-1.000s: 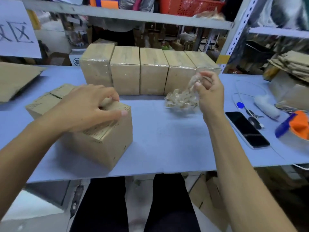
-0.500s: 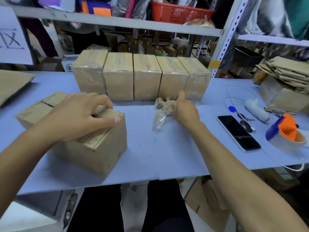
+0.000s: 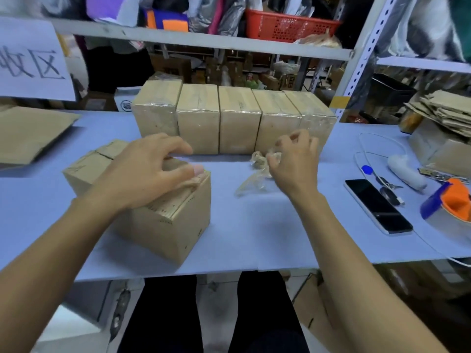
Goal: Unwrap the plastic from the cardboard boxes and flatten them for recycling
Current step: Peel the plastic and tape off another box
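1. Your left hand [image 3: 150, 171] rests on top of the unwrapped cardboard box [image 3: 163, 225] at about 9 o'clock from the centre of the tabletop [image 3: 254, 233]. Its fingers [image 3: 178, 149] are curled over the far top edge and the thumb presses the top flap near the right corner; the hand grips the box.
2. The box stands upright on the tabletop, turned at an angle, its top flaps closed with the seam showing.
3. Your right hand [image 3: 293, 161] is at about 1 o'clock from the box, just over the crumpled plastic wrap [image 3: 254, 171]. Its fingers are loosely curled and slightly apart; whether they pinch the wrap cannot be told.
4. The wrap lies on the tabletop, well apart from the box, just in front of the row.
5. Five plastic-wrapped boxes [image 3: 229, 123] stand side by side, touching, at 12 o'clock along the far edge.
6. At 3 o'clock lie a phone [image 3: 377, 205], a white cable [image 3: 382, 143] and a tape dispenser [image 3: 451, 202].
7. At 10 o'clock a flattened cardboard sheet [image 3: 30, 133] lies on the tabletop.
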